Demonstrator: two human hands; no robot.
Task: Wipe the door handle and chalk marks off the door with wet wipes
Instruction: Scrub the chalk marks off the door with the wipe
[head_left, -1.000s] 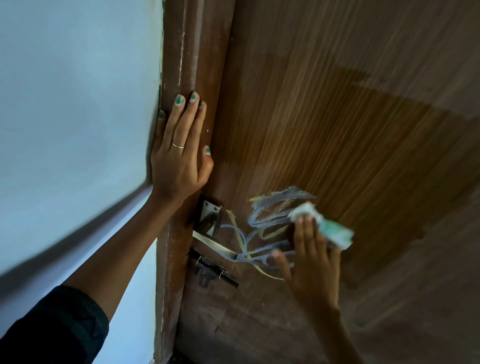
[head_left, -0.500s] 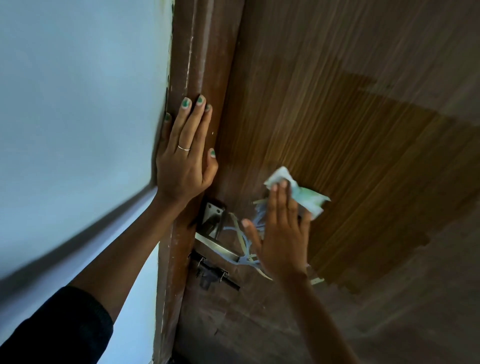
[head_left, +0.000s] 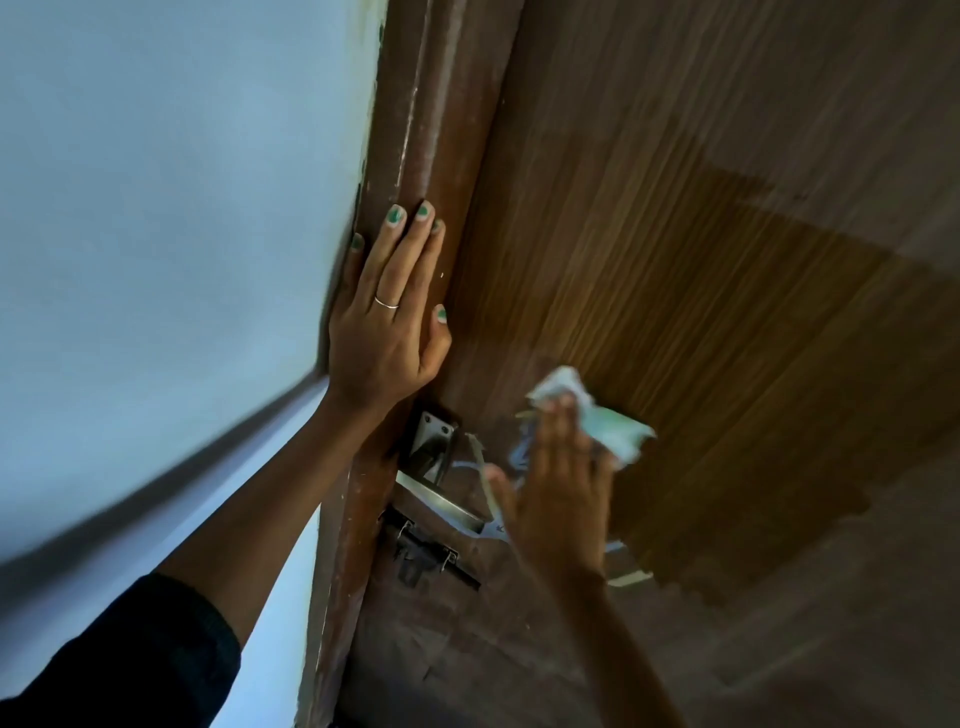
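My right hand (head_left: 558, 493) presses a crumpled white and green wet wipe (head_left: 597, 421) flat against the brown wooden door (head_left: 701, 260), fingers straight, right over the chalk marks (head_left: 480, 462). Blue and yellowish chalk lines show beside and below the hand; most of them are hidden under it. The metal door handle (head_left: 436, 493) sticks out just left of my right hand. My left hand (head_left: 387, 322) rests flat on the door frame (head_left: 436, 130) above the handle, fingers straight.
A dark metal slide latch (head_left: 426, 558) sits on the door below the handle. A pale blue wall (head_left: 156, 208) fills the left side. A wet, darker patch spreads across the door to the right of the wipe.
My right hand with the wipe slid up and left over the chalk marks, covering most of them. My left hand stayed on the frame.
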